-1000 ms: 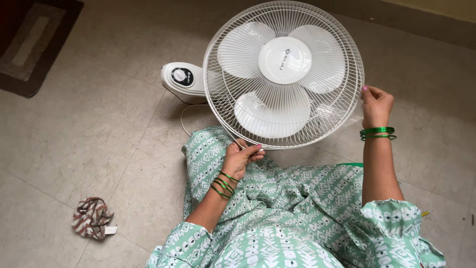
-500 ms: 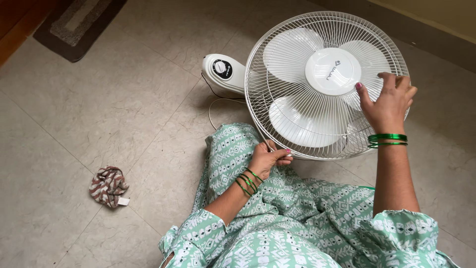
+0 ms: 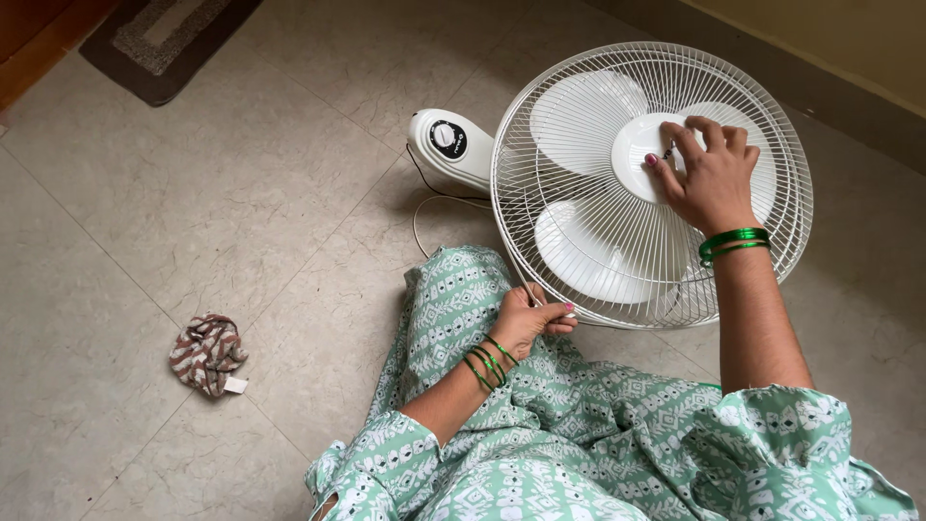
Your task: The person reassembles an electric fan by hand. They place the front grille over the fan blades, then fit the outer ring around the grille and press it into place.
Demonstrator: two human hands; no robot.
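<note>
Since the earlier frame, right hand (image 3: 709, 174) has slid from the guard's rim onto the hub cap, fingers spread flat. Left hand (image 3: 532, 320) pinches the lower rim of the white fan (image 3: 588, 241), upper right of frame. Pressing off-centre could bend wires; open floor (image 3: 193, 212) lies left, cord (image 3: 424, 207) close by.

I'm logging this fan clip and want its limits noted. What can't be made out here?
Head view only:
- Fan centre cap: partly covered by the right hand.
- Whatever the left hand pinches at the grille rim: too small to tell.
- Mat: cut off by the top edge.
- Dial markings: too small.
</note>
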